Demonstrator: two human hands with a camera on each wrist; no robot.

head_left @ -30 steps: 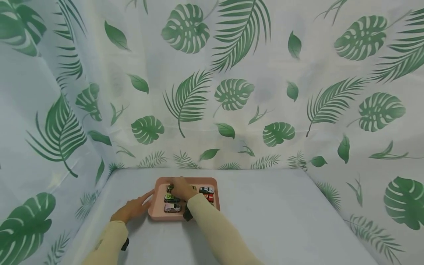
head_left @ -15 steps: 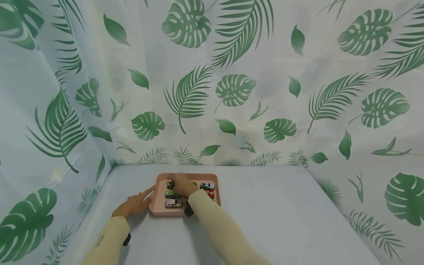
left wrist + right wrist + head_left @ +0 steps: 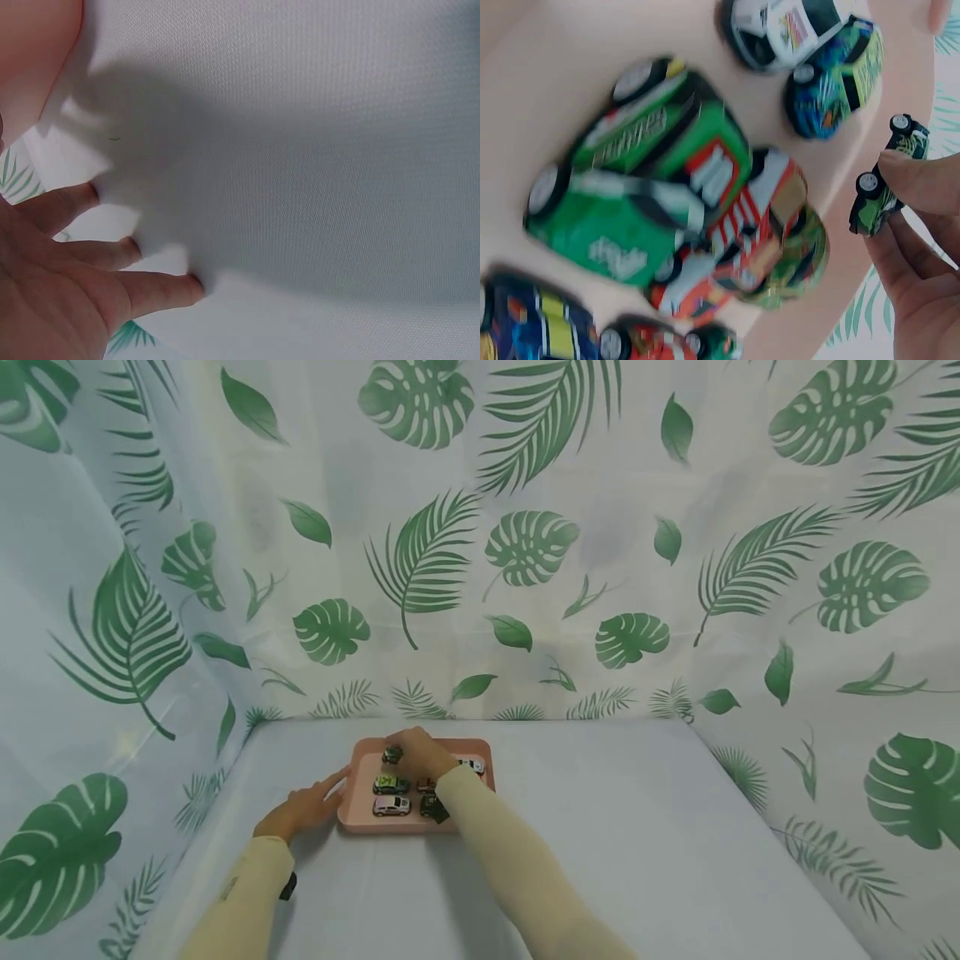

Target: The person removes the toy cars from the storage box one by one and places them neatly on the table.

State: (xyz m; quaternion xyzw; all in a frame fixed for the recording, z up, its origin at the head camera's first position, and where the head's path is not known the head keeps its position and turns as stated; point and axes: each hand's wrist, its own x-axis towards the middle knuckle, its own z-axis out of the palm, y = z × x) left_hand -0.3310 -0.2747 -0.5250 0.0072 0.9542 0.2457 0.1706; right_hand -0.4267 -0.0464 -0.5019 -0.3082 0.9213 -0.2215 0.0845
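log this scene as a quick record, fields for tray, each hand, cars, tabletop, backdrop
tray: pink, rounded corners
left hand: beside the tray's left side, fingers extended; contact unclear
right hand: pinches a dark green toy car
cars in tray: several, including a green-and-yellow car and a white-and-pink car; full count hidden
tabletop: white
backdrop: white, green leaf print

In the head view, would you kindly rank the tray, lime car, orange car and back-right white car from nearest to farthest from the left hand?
1. Tray, beside the left hand.
2. Lime car, left part of the tray.
3. Orange car, just right of the lime car.
4. White car, back right of the tray.
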